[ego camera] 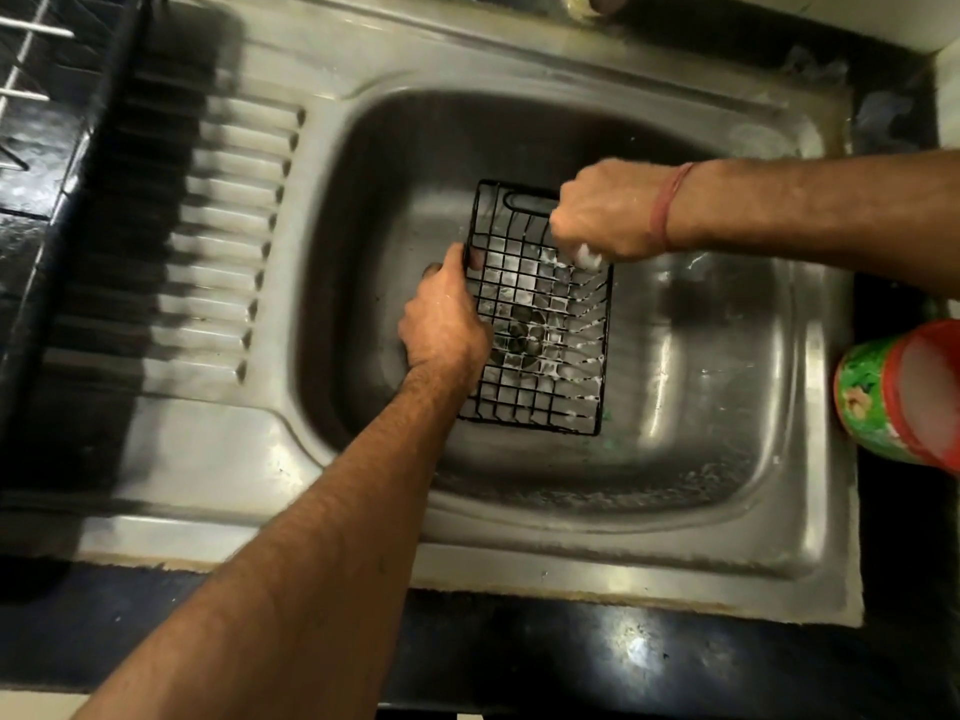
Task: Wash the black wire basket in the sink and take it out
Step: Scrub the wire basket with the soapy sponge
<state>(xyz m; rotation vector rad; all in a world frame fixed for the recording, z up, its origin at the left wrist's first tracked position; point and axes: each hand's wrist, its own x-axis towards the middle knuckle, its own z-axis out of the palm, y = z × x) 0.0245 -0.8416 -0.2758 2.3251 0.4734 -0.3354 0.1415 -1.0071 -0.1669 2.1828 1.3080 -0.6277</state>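
Black wire basket (540, 314) is sitting in the sink (727, 356), streaked with suds, so you are mid-wash; rinsing and lifting out are remaining. Your left hand (447, 314) is gripping its near-left edge, while your right hand (602, 210), farther off, is clenching something white and foamy against the wires.

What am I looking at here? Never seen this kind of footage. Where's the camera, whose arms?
No robot: a person washing up, filmed by one wide-angle camera on their head, looking down, so both arms enter from the wearer's side. The steel sink holds a black wire basket, streaked with foam. The left hand grips the basket's left rim. The right hand is curled round something white and soapy, mostly hidden, pressed against the basket. A green and red container stands right of the sink.
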